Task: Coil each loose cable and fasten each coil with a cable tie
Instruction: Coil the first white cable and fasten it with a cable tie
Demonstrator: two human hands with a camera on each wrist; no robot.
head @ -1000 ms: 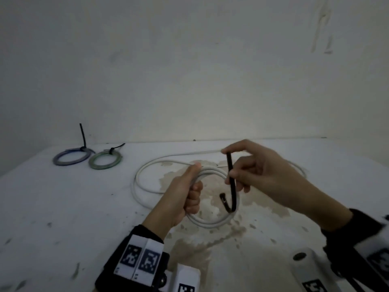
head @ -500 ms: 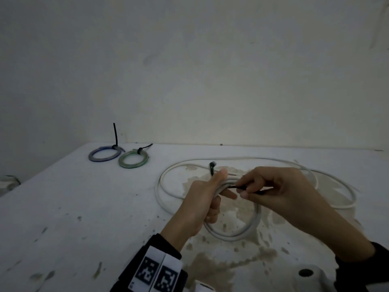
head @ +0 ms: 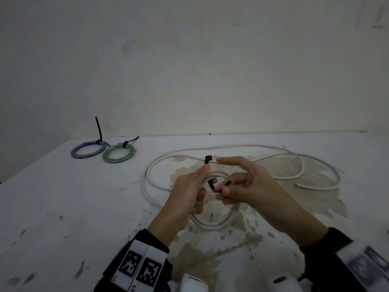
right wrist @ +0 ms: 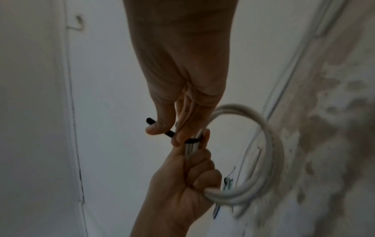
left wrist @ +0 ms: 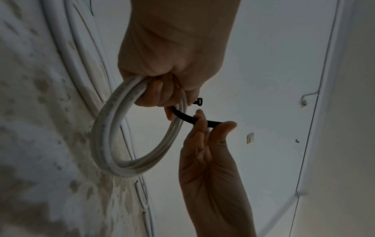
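Left hand [head: 187,192] fisted on springy white cable [left wrist: 113,128] coil, right hand [head: 242,184] pinching bendy black tie [left wrist: 190,119] tail – prob. feed thru head.

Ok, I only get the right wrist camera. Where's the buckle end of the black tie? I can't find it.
Observer: In the head view, the black tie has its buckle end sticking up just above the left hand's thumb, with nothing threaded through it.
Operator: Is all the white cable rolled up?
Observer: No. A long stretch of the white cable lies loose on the table, to the right of the hands.
Operator: Are any finished?
Observer: Two. A blue coil and a green coil, each with a tie on it, lie at the table's far left.
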